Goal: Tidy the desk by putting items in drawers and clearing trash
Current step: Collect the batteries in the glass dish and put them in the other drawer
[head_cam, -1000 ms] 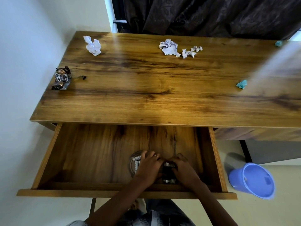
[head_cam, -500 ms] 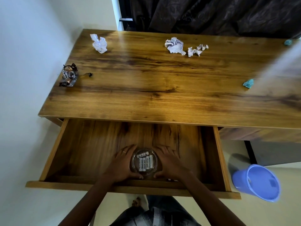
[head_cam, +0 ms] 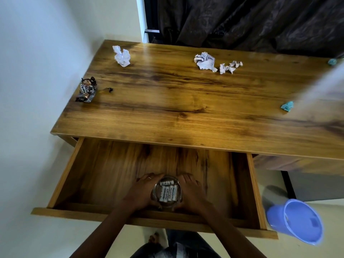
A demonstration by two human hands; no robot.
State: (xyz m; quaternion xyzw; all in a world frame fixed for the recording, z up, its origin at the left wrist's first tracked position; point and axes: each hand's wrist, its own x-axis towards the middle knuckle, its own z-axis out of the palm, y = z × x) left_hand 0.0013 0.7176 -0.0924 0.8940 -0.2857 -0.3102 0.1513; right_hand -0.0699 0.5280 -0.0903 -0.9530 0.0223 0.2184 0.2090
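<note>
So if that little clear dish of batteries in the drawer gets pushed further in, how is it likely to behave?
The dish looks like glass, so probably rigid, smooth enough to slide on the drawer floor, and breakable if knocked. The batteries lie loose on their sides and would likely roll and rattle. Left hand and right hand cupping both sides should keep it steady.

**Wooden desk in a pale-walled corner, dark curtain behind**

A pale wall (head_cam: 37, 90) fills the view from 7 to 11 o'clock, and the wooden desk (head_cam: 186, 112) stands close beside it. At 12 to 2 o'clock a dark patterned curtain (head_cam: 242, 21) hangs behind the desk's far edge, with a white window frame (head_cam: 140, 17) at its left side. A soft streak of light crosses the desk top at 3 o'clock. The floor (head_cam: 279, 181) is light cream, seen at 4 to 5 o'clock.
</note>
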